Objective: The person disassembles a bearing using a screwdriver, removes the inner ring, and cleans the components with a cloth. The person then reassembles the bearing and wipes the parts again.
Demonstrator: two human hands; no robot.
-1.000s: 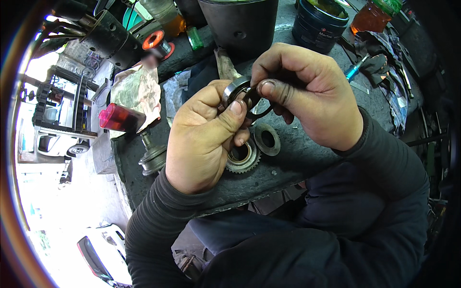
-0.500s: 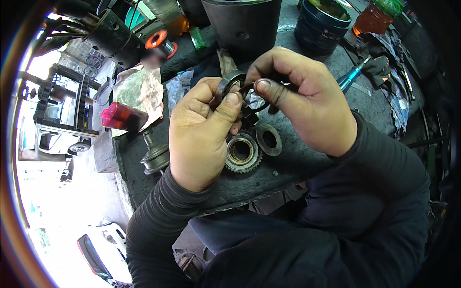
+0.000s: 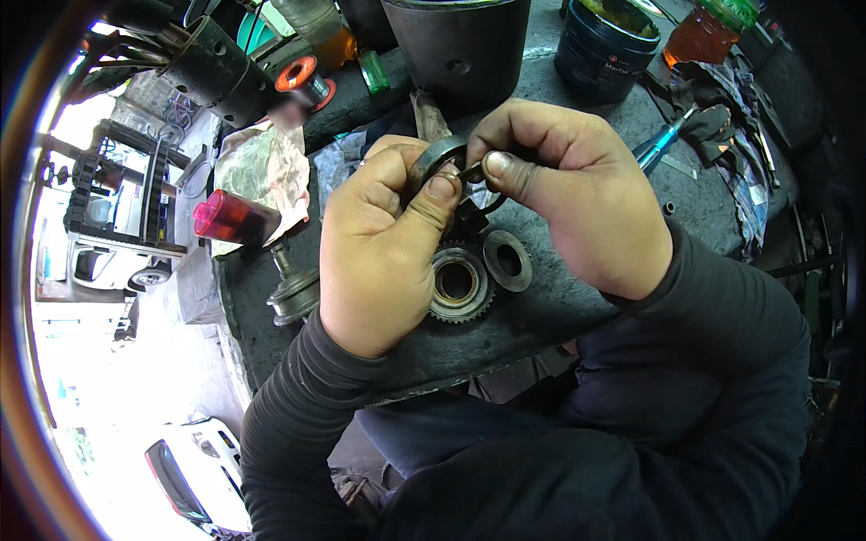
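Note:
My left hand [image 3: 374, 252] grips a dark metal ring [image 3: 433, 160], its thumb pressed on the near side. Thumb and forefinger of my right hand [image 3: 600, 212] pinch a thin dark curved strip [image 3: 471, 172] against the ring's right edge. Fingers cover part of both pieces, so how the strip sits on the ring cannot be made out. Below the hands, a toothed gear [image 3: 479, 302] lies flat on the dark workbench [image 3: 577, 311]. A flat metal washer [image 3: 497, 247] lies just right of the gear. Left of my left wrist stands a round metal part with a shaft [image 3: 294, 296].
A red-topped bottle [image 3: 230, 216] lies by a stained cloth [image 3: 271, 171]. Behind are a wire spool [image 3: 302, 77], a large dark bucket [image 3: 456, 54] and a grease tub [image 3: 600, 59]. A blue-handled tool [image 3: 660, 149] and rags [image 3: 731, 117] lie at the right.
Both hands have shifted slightly. The ring has turned a little between the fingers, and the strip shows at a different angle.

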